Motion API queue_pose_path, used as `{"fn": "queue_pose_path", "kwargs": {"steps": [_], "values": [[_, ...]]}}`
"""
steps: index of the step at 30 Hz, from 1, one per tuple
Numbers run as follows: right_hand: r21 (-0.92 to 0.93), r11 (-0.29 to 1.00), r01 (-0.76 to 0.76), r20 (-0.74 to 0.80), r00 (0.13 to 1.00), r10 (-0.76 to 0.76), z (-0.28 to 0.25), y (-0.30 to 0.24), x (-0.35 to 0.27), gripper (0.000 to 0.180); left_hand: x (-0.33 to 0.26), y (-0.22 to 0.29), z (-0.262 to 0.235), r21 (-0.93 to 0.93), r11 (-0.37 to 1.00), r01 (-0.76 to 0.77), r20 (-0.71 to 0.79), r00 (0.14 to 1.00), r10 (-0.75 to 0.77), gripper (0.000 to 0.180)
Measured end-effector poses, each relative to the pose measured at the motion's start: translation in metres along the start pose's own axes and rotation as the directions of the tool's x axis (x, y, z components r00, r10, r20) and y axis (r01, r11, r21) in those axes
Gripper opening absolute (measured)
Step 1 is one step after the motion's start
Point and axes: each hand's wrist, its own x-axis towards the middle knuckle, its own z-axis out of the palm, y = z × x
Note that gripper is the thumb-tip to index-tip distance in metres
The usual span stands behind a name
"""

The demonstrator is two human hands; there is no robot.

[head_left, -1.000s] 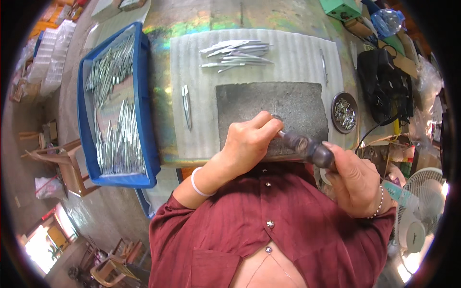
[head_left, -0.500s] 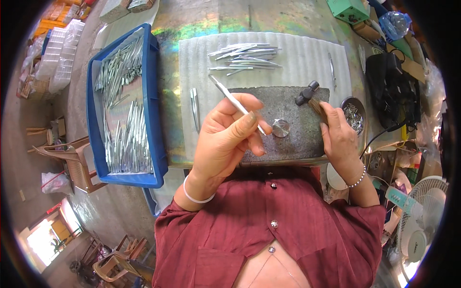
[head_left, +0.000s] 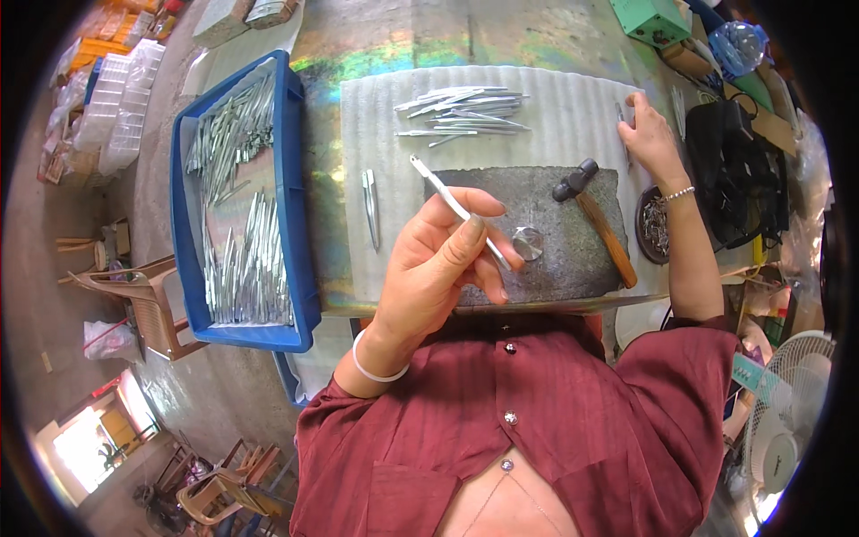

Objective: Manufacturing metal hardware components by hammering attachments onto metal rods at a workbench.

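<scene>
Above stone slab (head_left: 537,219), left hand (head_left: 443,259) pinching metal strip (head_left: 456,210), hammer (head_left: 595,219) alongside

Your left hand (head_left: 443,259) pinches a slim tweezer blank (head_left: 461,215) of bright, smooth metal. Stone slab (head_left: 573,242): grey, rough, matt; a small polished metal disc (head_left: 527,242) sits on it. Hammer (head_left: 595,219): brown wooden handle, dark matt head. White foam sheet (head_left: 376,125), ribbed, soft-looking. Blue tray (head_left: 300,224) at left: glossy plastic, filled with shiny metal pieces. Bench top (head_left: 376,54): reflective, rainbow sheen. Your right hand (head_left: 649,134) rests on the foam's far right.
</scene>
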Motion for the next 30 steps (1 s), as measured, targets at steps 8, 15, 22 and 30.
{"fn": "queue_pose_path", "kwargs": {"steps": [8,15,22,30], "values": [[0.033,0.997,-0.065,0.051,0.997,0.063,0.005,0.008,0.010,0.034,0.000,-0.004,-0.008,0.109,0.994,0.016,-0.040,0.999,-0.012,0.017],[0.098,0.993,-0.067,-0.017,0.997,0.069,-0.041,-0.015,-0.023,0.020,-0.003,-0.001,0.001,0.387,0.922,0.004,-0.003,1.000,-0.003,0.017],[0.813,0.570,-0.120,0.289,0.932,-0.216,-0.099,-0.091,-0.114,0.012,-0.001,-0.011,0.011,0.561,0.827,0.029,0.058,0.996,-0.075,0.020],[0.888,0.210,-0.408,0.455,0.843,-0.287,-0.088,-0.133,-0.154,0.016,0.002,-0.029,0.011,0.632,0.758,-0.162,0.220,0.975,0.025,0.020]]}}
